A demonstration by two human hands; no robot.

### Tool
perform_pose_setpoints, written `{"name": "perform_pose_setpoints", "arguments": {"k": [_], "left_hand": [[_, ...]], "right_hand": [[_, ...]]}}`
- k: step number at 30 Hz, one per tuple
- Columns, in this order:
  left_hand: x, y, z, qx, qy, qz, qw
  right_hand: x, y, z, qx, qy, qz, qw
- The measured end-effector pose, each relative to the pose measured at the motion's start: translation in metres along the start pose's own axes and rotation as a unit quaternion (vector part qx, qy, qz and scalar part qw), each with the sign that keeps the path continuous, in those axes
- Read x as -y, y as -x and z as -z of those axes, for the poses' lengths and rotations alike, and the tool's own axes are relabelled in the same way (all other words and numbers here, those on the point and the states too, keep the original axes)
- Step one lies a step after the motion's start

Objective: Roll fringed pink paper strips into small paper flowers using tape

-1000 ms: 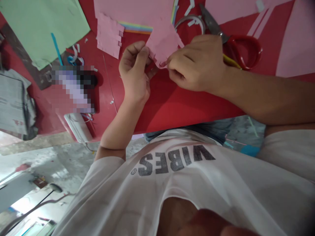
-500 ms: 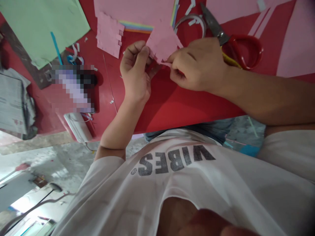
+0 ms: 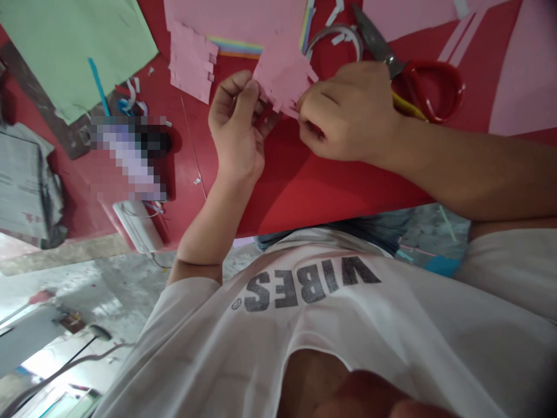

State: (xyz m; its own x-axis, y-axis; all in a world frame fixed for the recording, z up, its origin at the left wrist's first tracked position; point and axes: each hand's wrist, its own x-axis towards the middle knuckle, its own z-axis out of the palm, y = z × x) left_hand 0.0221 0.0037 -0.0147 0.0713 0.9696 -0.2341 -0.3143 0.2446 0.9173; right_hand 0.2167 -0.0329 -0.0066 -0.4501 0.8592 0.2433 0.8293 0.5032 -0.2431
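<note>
A small pink piece of paper (image 3: pixel 285 75) with notched, tabbed edges is held up between my two hands above the red table (image 3: pixel 313 186). My left hand (image 3: pixel 239 116) pinches its left corner between thumb and fingers. On the other side, my right hand (image 3: pixel 348 113) is closed at the lower right edge, its fingertips on a tab there. Another notched pink paper piece (image 3: pixel 191 64) lies flat to the left of my hands. Scissors (image 3: pixel 391 64) with red handles rest open just beyond my right hand, beside a roll of tape (image 3: pixel 360 43).
Pink sheets (image 3: pixel 235 20) over rainbow-edged paper lie at the back. A green sheet (image 3: pixel 78 52) is at the far left, near curled paper strips (image 3: pixel 130 98). A white power strip (image 3: pixel 138 226) sits at the table's front edge, and folded grey cloth or paper (image 3: pixel 26 186) farther left.
The held paper piece has turned a little and shifted slightly left, so more of the tabs on its lower edge show. Both hands keep their grip, moving slightly left with it.
</note>
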Motion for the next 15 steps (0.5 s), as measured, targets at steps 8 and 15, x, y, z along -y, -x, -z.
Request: {"name": "perform_pose_setpoints", "arguments": {"k": [8, 15], "left_hand": [[0.0006, -0.0008, 0.0008, 0.011, 0.016, -0.013, 1.000], [0.0086, -0.0027, 0.0023, 0.013, -0.074, -0.111, 0.991]], "right_hand": [[0.0020, -0.0034, 0.0037, -0.037, 0.096, 0.021, 0.994], [0.0021, -0.0049, 0.0026, -0.028, 0.053, 0.007, 0.998]]}}
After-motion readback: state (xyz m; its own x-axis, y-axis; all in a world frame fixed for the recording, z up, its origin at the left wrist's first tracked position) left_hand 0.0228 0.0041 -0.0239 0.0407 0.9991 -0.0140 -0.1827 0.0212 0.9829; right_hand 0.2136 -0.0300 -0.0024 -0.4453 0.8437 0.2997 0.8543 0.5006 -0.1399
